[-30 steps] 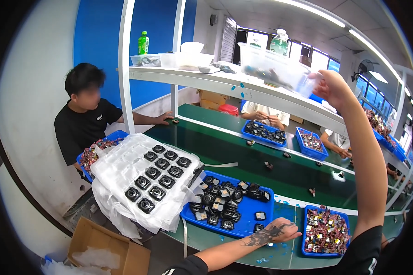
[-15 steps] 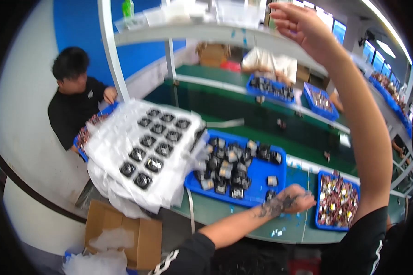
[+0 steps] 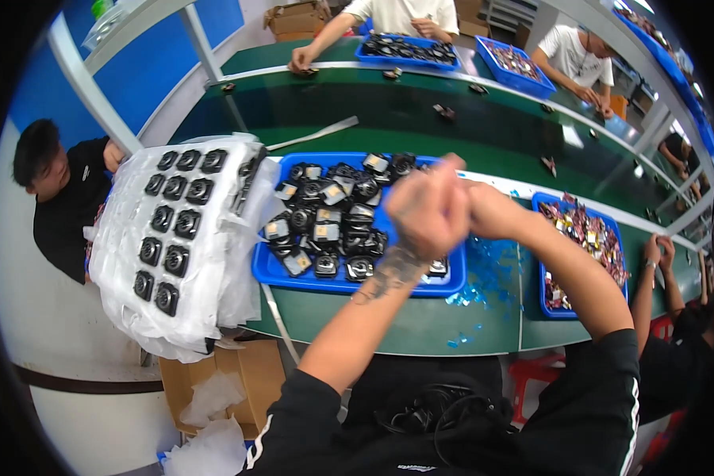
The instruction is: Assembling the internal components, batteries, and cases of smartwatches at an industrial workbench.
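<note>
My left hand [image 3: 430, 208], on the tattooed forearm, is closed and raised over the right end of a blue tray [image 3: 365, 287]. Motion smears it, and whatever it may hold is hidden. Against it, on the right side, is my right hand [image 3: 488, 210], its fingers hidden behind the left. Small black square camera-like modules [image 3: 325, 230] are heaped in the tray, some with pale labels. To the left, a stack of white foam trays [image 3: 123, 238] carries rows of similar black modules [image 3: 201, 190]. Scraps of blue film [image 3: 476, 289] lie on the green bench under my hands.
A blue bin [image 3: 583, 311] of reddish wired parts stands at the right. Beyond runs a dark green conveyor [image 3: 389, 103] with scattered parts. Co-workers sit across it, at left and at right. An open cardboard box [image 3: 258, 381] is below the foam trays; a metal post [image 3: 95, 87] rises behind them.
My right hand has come down from high up to meet the left, which has risen off the bench beside the tray. The view has tilted, showing more co-workers.
</note>
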Tool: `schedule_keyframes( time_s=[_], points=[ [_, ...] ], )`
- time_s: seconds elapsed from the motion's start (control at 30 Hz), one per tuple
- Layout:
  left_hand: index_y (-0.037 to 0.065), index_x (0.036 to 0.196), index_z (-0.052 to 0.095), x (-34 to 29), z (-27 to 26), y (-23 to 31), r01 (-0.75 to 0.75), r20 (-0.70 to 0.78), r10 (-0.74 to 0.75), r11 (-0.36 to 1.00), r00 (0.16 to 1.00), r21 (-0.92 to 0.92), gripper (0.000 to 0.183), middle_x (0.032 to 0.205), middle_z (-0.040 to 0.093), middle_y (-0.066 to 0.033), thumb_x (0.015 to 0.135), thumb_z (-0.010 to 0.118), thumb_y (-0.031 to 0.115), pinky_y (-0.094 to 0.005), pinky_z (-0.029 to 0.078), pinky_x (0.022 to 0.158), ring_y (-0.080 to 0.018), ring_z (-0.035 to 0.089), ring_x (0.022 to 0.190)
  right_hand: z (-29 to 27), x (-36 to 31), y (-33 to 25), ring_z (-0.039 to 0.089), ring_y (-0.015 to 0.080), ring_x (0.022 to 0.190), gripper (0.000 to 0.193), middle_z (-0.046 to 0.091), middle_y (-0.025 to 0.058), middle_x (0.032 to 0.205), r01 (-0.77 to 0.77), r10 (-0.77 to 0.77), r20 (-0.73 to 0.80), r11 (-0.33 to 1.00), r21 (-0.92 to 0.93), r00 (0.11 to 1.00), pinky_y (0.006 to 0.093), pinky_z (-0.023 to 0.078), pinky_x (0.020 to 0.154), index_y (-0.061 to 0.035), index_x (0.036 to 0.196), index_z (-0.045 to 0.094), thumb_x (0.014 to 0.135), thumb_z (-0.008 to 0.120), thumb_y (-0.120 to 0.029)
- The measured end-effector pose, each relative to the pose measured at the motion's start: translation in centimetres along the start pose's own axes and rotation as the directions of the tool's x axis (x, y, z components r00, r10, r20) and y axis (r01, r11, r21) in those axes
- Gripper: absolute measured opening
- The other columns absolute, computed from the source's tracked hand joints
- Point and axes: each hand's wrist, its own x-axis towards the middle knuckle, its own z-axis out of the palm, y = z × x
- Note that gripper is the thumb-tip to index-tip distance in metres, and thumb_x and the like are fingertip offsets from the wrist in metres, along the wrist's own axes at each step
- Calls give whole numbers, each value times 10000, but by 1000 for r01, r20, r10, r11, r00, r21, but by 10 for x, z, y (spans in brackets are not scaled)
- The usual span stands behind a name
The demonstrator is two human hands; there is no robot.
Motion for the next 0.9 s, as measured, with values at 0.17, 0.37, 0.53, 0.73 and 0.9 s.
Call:
schedule_keyframes(
  time_s=[0.17, 0.37, 0.53, 0.73, 0.9],
  points=[
    [48, 996, 644, 4, -2, -20, 258, 247, -389, 864, 888, 433, 134, 899, 640, -88, 899, 606, 134, -393, 471, 783, -284, 606, 838, 29, -13, -16, 595, 342, 964, 177, 602, 156, 950, -178, 179, -105, 984, 20, 978, 432, 496, 856, -57, 919, 699, 749, 688, -106],
    [26, 1224, 536, -24, -1, -29, 562, 392, -649, 761, 652, 324, 372, 1086, 602, -134, 936, 617, 248, -373, 452, 868, -245, 543, 1013, 22, -16, -16, 675, 250, 705, 166, 669, 110, 756, -264, 415, -293, 859, 440, 862, 351, 531, 656, -13, 900, 614, 755, 666, -73],
    [-33, 1190, 571, -27, 15, 6, 965, 776, -601, 260, 190, -34, 301, 1074, 639, -108, 1007, 525, 202, -287, 537, 824, -168, 625, 966, -2, -55, -16, 667, 164, 638, 171, 671, 98, 735, -252, 711, -196, 472, 845, 675, 301, 533, 599, 13, 885, 636, 781, 705, -104],
    [-48, 1162, 588, -34, 21, 38, 998, 767, -642, -38, 21, -59, 295, 1091, 670, -155, 1011, 492, 187, -331, 576, 832, -201, 687, 911, -23, -122, -28, 664, 123, 708, 138, 687, 82, 780, -147, 547, -377, 690, 709, 748, 293, 536, 639, 6, 913, 665, 854, 697, -114],
    [-28, 1199, 574, -36, 21, 36, 998, 812, -581, -19, -58, 58, 287, 1065, 674, -180, 996, 505, 162, -265, 559, 698, -168, 674, 803, -77, -212, 32, 661, 326, 817, 133, 675, 187, 886, -674, 603, -615, 723, 151, 509, 400, 521, 759, -21, 914, 709, 846, 673, -129]
  ],
)
